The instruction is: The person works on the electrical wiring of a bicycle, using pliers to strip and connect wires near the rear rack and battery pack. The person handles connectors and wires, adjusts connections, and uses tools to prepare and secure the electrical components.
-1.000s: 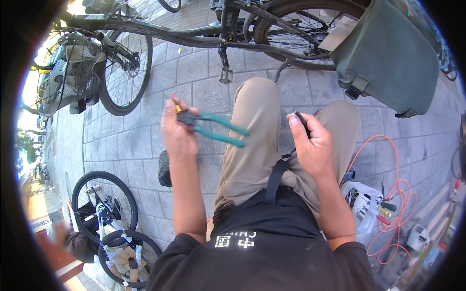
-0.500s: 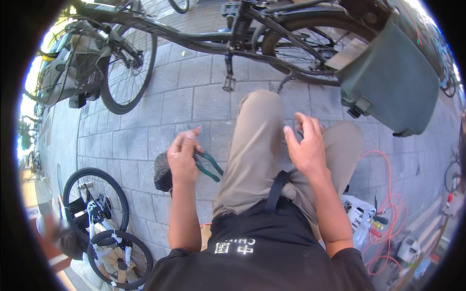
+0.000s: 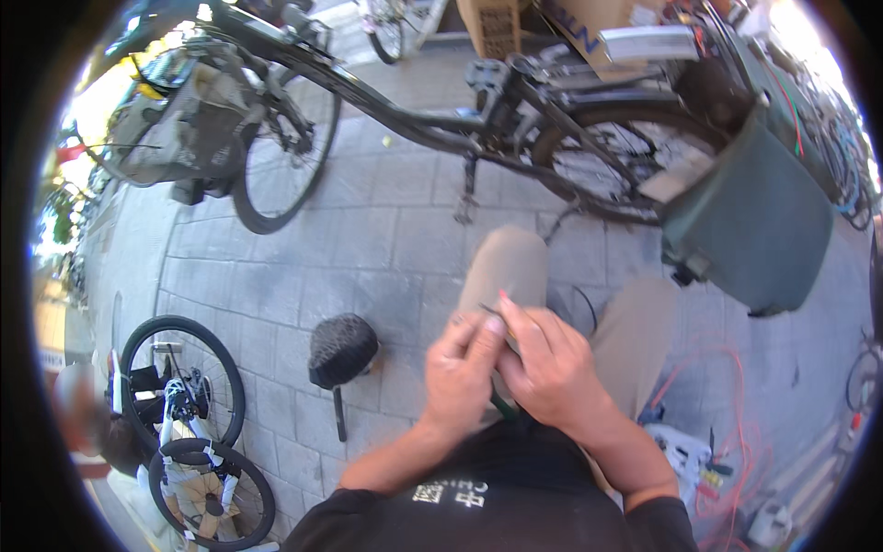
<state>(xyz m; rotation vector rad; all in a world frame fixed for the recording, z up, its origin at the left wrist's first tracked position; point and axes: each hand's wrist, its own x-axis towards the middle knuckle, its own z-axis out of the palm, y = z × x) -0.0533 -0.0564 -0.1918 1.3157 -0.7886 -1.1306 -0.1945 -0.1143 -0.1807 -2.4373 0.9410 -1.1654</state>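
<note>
Above my lap my left hand [image 3: 464,363] and my right hand [image 3: 552,363] meet, fingertips pressed together. Green-handled pliers [image 3: 502,402] are mostly hidden between them; one handle shows below, on my left hand's side. A short dark piece [image 3: 490,309] and a small red tip [image 3: 503,294] stick out at the fingertips. My right hand is closed in a pinch, and what it grips is too small to make out. Left of my hands, a black bicycle saddle [image 3: 342,351] with its post [image 3: 340,414] rests on the paving.
A dark bicycle [image 3: 414,124] spans the far side, with a grey-green bag [image 3: 750,216] at its rear. Cardboard boxes [image 3: 487,28] stand behind it. A white bicycle with wrapped tubes [image 3: 175,414] is at lower left. An orange hose [image 3: 740,396] and a tool tray [image 3: 679,451] lie right.
My hands were apart and have come together over my lap. The pliers moved rightward with my left hand. My view has shifted, showing the whole saddle and boxes behind the bicycle.
</note>
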